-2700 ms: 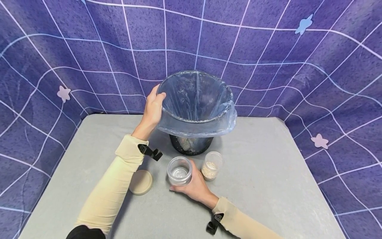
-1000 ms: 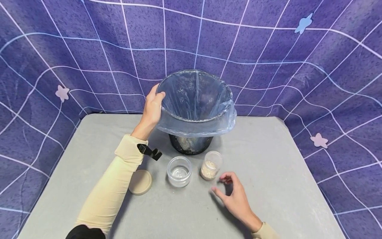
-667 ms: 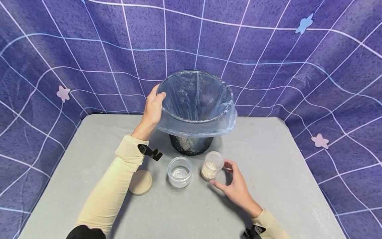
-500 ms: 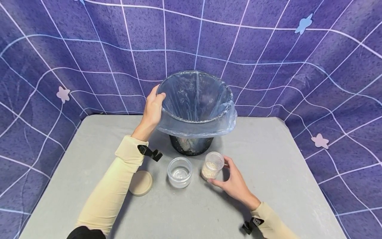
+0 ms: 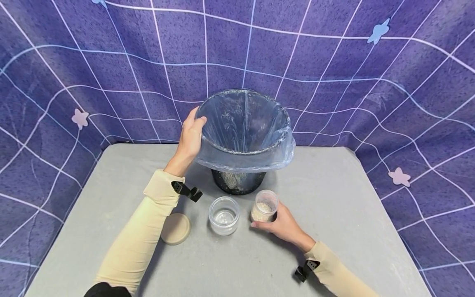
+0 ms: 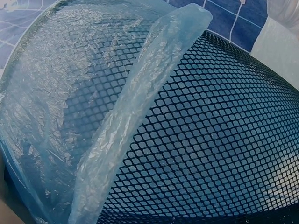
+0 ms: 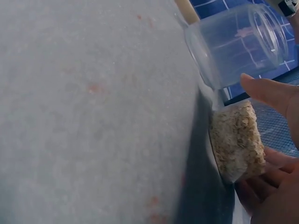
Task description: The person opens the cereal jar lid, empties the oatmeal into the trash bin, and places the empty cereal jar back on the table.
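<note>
We see two clear jars standing on the grey bench (image 5: 334, 198), both without lids. The jar of oats (image 5: 264, 211) holds a layer of pale flakes in its lower part; in the right wrist view the flakes press against its clear wall. The empty jar (image 5: 224, 215) stands just beside it, toward the left hand's side, with nothing inside. One round beige lid (image 5: 175, 228) lies flat on the bench, apart from both jars and near the left sleeve (image 5: 137, 239).

Behind the jars stands one black mesh bin (image 5: 238, 181), lined with one thin blue plastic bag (image 5: 245, 136) whose edge folds down over the rim. The left wrist view shows the mesh wall and the bag's overhang close up. We cannot make out anything lying inside the bag.

The right hand (image 5: 283, 225) wraps the jar of oats from its near right side: its fingers (image 7: 268, 91) and thumb curl round the wall, and the jar sits on the bench in front of the bin. The left hand (image 5: 190, 138) grips the bin's rim on its left side, thumb over the bagged edge and fingers outside.

Our count: two jars, one lid, one bin, one bag, two hands.
</note>
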Tool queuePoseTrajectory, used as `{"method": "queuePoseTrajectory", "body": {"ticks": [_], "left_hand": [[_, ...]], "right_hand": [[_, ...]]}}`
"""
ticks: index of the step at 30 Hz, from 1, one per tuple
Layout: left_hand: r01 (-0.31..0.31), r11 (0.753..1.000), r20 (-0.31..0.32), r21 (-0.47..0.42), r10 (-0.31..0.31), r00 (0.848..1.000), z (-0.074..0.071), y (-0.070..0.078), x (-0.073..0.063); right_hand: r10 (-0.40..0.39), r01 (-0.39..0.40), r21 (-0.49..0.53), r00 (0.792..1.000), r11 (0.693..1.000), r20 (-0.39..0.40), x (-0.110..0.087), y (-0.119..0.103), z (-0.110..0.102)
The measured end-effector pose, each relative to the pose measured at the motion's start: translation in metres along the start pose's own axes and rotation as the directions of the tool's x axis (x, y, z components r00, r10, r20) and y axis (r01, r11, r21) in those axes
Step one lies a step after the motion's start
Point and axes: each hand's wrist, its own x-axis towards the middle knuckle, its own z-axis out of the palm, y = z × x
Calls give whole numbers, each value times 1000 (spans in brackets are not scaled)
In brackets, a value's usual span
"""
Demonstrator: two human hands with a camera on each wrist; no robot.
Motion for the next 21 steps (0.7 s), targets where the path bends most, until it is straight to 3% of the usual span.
{"method": "queuePoseTrajectory", "body": {"ticks": [21], "left_hand": [[5, 1000, 2, -14, -5, 1000, 1, 0, 0]], "right_hand": [[-19, 19, -11, 1000, 1000, -7, 1, 9, 8]]}}
